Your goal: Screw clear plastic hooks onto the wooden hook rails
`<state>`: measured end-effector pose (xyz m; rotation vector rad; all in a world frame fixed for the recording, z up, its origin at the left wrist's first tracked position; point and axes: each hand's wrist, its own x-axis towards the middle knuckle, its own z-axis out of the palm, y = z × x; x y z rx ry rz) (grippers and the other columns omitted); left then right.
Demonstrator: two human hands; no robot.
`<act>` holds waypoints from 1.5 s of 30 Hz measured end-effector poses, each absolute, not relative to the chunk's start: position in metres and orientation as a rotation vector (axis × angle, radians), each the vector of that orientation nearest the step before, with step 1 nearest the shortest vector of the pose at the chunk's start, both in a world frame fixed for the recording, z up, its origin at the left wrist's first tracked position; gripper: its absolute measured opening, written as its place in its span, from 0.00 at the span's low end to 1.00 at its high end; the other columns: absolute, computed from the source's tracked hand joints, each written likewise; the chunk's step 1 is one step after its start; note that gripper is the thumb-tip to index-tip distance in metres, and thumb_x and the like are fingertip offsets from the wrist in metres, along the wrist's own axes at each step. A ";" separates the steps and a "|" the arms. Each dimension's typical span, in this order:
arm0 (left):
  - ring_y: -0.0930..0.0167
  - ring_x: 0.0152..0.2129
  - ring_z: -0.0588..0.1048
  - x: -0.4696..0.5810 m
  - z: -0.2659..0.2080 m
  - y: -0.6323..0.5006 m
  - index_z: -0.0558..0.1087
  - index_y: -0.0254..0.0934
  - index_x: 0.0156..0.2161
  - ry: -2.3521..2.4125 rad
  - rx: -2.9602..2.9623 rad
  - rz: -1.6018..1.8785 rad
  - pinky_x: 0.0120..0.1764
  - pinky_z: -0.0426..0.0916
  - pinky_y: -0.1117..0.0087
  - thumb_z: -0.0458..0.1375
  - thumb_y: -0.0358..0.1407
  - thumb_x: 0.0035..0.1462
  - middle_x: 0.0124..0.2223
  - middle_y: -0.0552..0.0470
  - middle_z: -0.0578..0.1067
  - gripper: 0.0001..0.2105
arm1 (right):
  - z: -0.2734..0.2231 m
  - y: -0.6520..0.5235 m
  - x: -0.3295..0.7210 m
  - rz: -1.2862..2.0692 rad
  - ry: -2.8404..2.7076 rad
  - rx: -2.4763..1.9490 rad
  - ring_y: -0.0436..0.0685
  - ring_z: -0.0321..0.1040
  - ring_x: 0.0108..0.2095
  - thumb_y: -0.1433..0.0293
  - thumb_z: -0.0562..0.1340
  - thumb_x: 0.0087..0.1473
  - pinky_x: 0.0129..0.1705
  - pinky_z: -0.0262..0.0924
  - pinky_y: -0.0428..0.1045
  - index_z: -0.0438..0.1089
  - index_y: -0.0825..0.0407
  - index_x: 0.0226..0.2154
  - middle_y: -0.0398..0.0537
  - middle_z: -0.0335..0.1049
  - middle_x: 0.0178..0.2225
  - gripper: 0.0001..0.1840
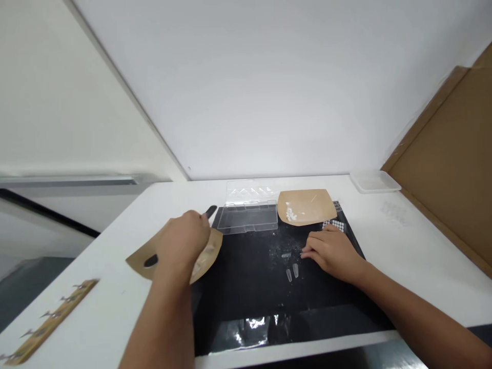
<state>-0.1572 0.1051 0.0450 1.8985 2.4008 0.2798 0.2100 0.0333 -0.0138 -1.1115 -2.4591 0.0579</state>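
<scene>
My left hand (186,237) is closed around a dark, long, narrow tool (210,210) whose two ends stick out of the fist. It is over a brown paper tray (139,259) holding pale pieces, partly hidden by my wrist. My right hand (332,253) is low over the black mat (246,282), fingertips pinched together. Whatever lies between those fingertips is too small to make out. Just left of it are clear nail tips (295,270) and a small clear piece (286,254), amid whitish dust. Behind my right hand lies a sheet of white dots (338,224).
An open clear plastic case (248,218) and another brown paper tray (307,205) with white bits lie at the mat's back edge. A shallow clear container (374,182) sits back right, by a cardboard panel (446,154). A wooden strip with metal hooks (56,320) lies front left.
</scene>
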 end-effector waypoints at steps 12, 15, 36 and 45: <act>0.68 0.35 0.81 -0.012 0.009 0.050 0.75 0.37 0.53 1.488 2.691 1.011 0.33 0.73 0.71 0.49 0.40 0.78 0.43 0.47 0.79 0.14 | -0.001 0.035 0.212 0.027 -2.017 -1.147 0.56 0.72 0.34 0.67 0.62 0.72 0.38 0.60 0.52 0.69 0.49 0.36 0.45 0.76 0.33 0.09; 0.68 0.38 0.81 -0.007 0.006 0.043 0.74 0.36 0.53 1.284 2.670 1.080 0.38 0.76 0.71 0.49 0.39 0.78 0.44 0.46 0.78 0.13 | -0.002 0.035 0.212 -0.001 -1.997 -1.160 0.57 0.71 0.34 0.69 0.61 0.71 0.38 0.61 0.52 0.68 0.48 0.35 0.46 0.75 0.33 0.09; 0.71 0.27 0.81 -0.007 0.006 0.040 0.76 0.38 0.47 1.157 2.133 1.023 0.36 0.75 0.70 0.56 0.37 0.73 0.38 0.52 0.82 0.07 | 0.000 0.033 0.208 0.102 -1.848 -1.032 0.56 0.72 0.32 0.71 0.63 0.68 0.36 0.65 0.54 0.69 0.47 0.38 0.45 0.73 0.32 0.05; 0.72 0.26 0.80 -0.002 0.011 0.030 0.77 0.40 0.51 0.997 2.036 0.965 0.34 0.75 0.70 0.57 0.34 0.71 0.40 0.51 0.80 0.09 | -0.005 0.037 0.207 -0.113 -1.938 -1.186 0.58 0.71 0.33 0.72 0.60 0.70 0.41 0.59 0.56 0.65 0.47 0.37 0.45 0.73 0.31 0.07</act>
